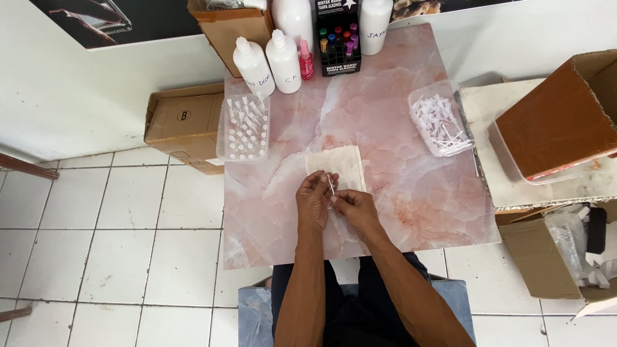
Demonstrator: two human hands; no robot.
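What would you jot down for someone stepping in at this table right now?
Left hand and right hand are together over the folded cloth, pinching a small thin clear tube between the fingertips.
Left tray holds upright white-capped vials in rows; several slots near its front look filled.
Right tray holds a loose heap of white sprayer stems.
White bottles and a black rack of coloured vials stand at the far edge.
Done so far: cannot tell. The heap is still large.
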